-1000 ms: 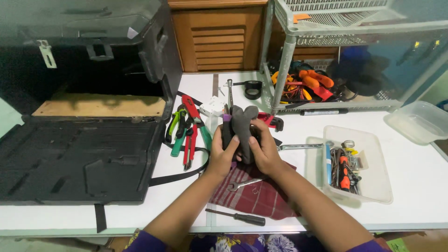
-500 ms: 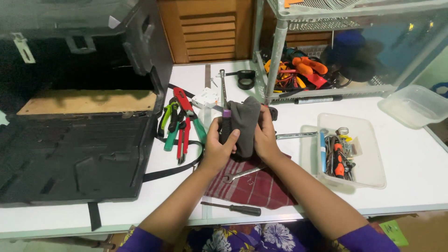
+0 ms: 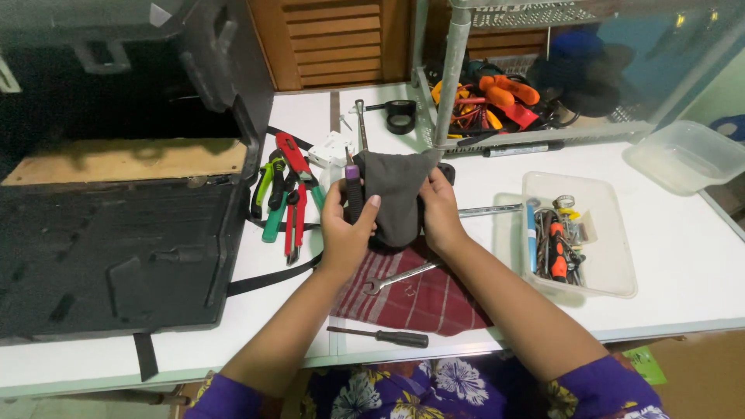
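My left hand (image 3: 345,229) and my right hand (image 3: 438,209) hold up a dark grey cloth (image 3: 396,190) between them above the white table (image 3: 683,264). The left hand also grips a tool with a black and purple handle (image 3: 353,186) whose metal shaft points away from me. Under my hands lies a dark red checked cloth (image 3: 431,299) with a small wrench (image 3: 400,277) on it.
An open black tool case (image 3: 116,248) fills the left side. Red and green pliers (image 3: 287,194) lie beside it. A clear tray of small tools (image 3: 574,233) sits on the right, an empty clear tub (image 3: 687,155) further back, a black screwdriver (image 3: 380,336) near the front edge.
My hands have shifted slightly with the grey cloth, and it now drapes more over the tool. The camera view has moved closer and a little to the right.
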